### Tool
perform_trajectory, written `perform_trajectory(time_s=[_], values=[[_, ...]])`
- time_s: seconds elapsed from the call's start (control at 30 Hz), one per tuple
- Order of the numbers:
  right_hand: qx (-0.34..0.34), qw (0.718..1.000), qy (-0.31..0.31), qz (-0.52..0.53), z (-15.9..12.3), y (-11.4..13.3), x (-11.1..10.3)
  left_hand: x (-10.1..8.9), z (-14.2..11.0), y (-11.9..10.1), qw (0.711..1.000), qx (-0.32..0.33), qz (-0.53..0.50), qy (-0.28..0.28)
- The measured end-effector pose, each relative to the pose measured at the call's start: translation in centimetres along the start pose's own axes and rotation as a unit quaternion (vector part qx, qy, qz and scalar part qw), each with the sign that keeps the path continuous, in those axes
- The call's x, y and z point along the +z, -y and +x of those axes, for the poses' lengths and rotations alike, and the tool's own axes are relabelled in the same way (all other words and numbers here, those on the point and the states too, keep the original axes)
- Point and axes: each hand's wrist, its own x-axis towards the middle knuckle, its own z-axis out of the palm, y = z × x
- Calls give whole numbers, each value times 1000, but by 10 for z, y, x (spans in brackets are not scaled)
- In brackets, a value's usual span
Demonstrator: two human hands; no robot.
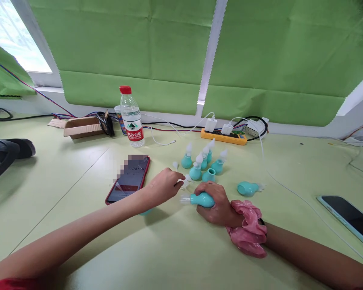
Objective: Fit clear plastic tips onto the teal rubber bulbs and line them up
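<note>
My right hand (pixel 214 203) is wrapped around a teal squeeze bulb (pixel 204 199), which lies sideways with its clear nozzle (pixel 185 199) pointing left. Reaching in from the left, my left hand (pixel 166 184) has its thumb and index finger slightly apart beside small translucent tips (pixel 186 182). Another loose tip (pixel 175 165) lies just behind it. Several teal bulbs with whitish tips (pixel 195 170) stand grouped beyond my hands. One bulb without a tip (pixel 209 175) shows its open neck. To the right, a teal bulb (pixel 248 188) lies on its side. Part of a teal thing (pixel 146 212) shows under my left forearm.
A red-cased phone (pixel 130 179) lies left of my left hand; another phone (pixel 349 217) lies far right. Behind stand a water bottle (pixel 132 121), a cardboard box (pixel 83 128) and an orange power strip (pixel 224 137) with chargers. A white cable (pixel 278 183) crosses the table at right.
</note>
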Motion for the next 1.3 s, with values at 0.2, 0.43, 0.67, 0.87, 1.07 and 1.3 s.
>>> perform_trajectory(time_s=[0.2, 0.43, 0.67, 0.87, 1.07, 1.3], values=[[24, 1000, 17, 6, 1, 1, -2, -4, -1, -1, 999, 25, -23, 4], [53, 995, -1, 83, -1, 3, -1, -7, -9, -10, 992, 101, -19, 66], [23, 996, 21, 85, 2, 5, -2, -5, -12, -14, 991, 115, -8, 63], [-45, 997, -49, 48, 15, 29, -38, -12, -8, -8, 998, 47, -44, 22], [-62, 861, 504, 5, 15, 48, -70, -16, -7, -5, 996, 20, -82, 20], [-12, 800, 600, -2, 21, 30, -62, -17, -8, -7, 995, 10, -94, 23]])
